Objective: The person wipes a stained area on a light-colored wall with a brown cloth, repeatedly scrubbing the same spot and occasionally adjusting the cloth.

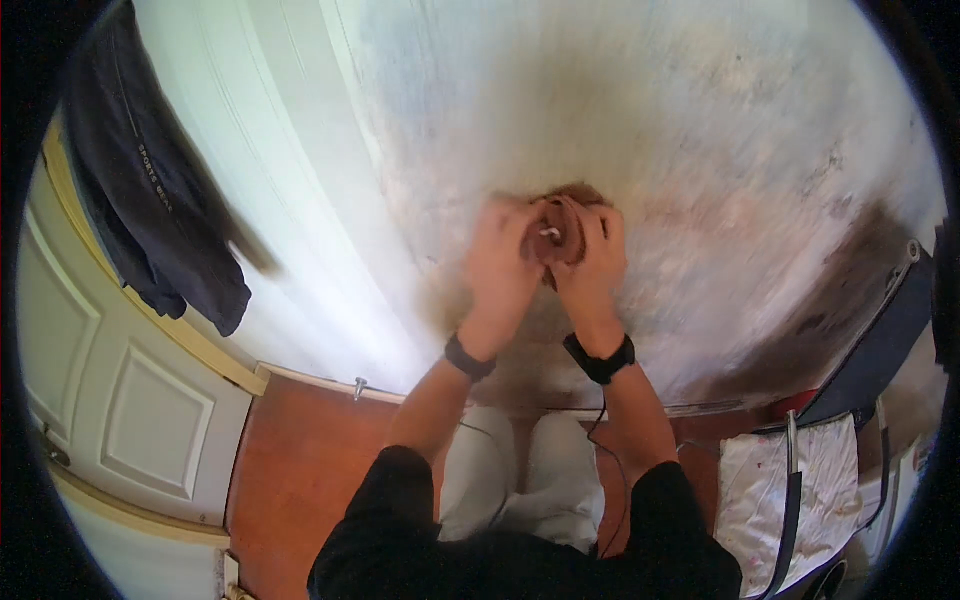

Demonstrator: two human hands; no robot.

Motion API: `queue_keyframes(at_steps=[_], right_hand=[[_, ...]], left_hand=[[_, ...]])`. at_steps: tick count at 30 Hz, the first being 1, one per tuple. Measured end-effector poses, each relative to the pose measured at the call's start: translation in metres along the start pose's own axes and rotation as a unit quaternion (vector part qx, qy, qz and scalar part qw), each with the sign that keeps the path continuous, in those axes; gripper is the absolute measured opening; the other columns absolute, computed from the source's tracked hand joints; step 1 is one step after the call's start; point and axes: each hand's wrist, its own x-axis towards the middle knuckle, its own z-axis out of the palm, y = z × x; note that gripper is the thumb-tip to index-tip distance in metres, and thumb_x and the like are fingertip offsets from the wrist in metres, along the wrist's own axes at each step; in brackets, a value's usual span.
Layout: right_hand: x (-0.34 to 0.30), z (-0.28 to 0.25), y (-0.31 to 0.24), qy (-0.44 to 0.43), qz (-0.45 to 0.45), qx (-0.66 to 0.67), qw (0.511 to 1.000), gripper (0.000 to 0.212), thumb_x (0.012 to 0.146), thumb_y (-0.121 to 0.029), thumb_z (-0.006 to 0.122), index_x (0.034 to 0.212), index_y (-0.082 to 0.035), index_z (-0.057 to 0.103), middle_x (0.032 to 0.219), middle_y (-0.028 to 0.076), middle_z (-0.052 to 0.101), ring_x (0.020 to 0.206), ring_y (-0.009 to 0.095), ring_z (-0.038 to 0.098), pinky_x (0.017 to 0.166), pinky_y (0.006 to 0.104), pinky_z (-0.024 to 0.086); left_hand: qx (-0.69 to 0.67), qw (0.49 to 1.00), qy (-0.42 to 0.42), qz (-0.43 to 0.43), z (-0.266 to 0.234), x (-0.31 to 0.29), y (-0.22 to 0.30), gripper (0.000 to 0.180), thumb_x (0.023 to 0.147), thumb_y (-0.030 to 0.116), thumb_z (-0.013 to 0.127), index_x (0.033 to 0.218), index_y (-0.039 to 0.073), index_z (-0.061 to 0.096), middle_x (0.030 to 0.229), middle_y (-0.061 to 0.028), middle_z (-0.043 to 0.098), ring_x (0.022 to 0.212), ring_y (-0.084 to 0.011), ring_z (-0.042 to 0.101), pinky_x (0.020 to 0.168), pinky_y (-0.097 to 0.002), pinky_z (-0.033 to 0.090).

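Both hands are raised in front of a stained, patchy wall [690, 130], fingertips close together. Between them is a reddish-brown, rounded thing [568, 232] with a small white bit at its middle and a rough brown edge showing above the fingers; its exact kind I cannot make out. My left hand [503, 250], slightly blurred, grips its left side. On the right side, my right hand [597, 250] has its fingers bent around it, thumb toward the middle. Whether the brown thing touches the wall is hidden by the hands.
Dark clothing [150, 170] hangs at the left, above a white panelled door [160, 420]. A metal doorstop [360, 387] stands by the wall's foot on the red-brown floor [310, 460]. At right is a chair with a dark back [865, 345] and patterned cloth [790, 500]. Thin cables hang from both wristbands.
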Motion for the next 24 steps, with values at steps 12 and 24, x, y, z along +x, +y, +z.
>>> queue_keyframes(at_steps=[12,24], right_hand=[[-0.053,-0.02,0.046,-0.018,0.035,-0.046,0.998,0.042,0.065,-0.002,0.073,0.105,-0.006,0.062,0.098,0.011,0.051,0.089,0.031,0.056,0.073,0.0374,0.049],[-0.063,0.027,0.017,-0.097,-0.055,-0.048,0.993,0.049,0.063,-0.004,0.075,0.11,-0.008,0.059,0.099,0.013,0.052,0.09,0.033,0.055,0.071,0.0399,0.049]], left_hand=[[-0.002,0.997,-0.064,0.044,0.042,-0.056,-0.026,0.038,0.066,-0.006,0.067,0.101,0.008,0.066,0.091,-0.0077,0.058,0.08,-0.0262,0.059,0.065,-0.0341,0.049],[-0.03,0.997,-0.003,-0.067,-0.014,-0.071,-0.043,0.04,0.069,-0.012,0.061,0.105,0.006,0.064,0.096,-0.0101,0.057,0.086,-0.0252,0.059,0.068,-0.0319,0.05]])
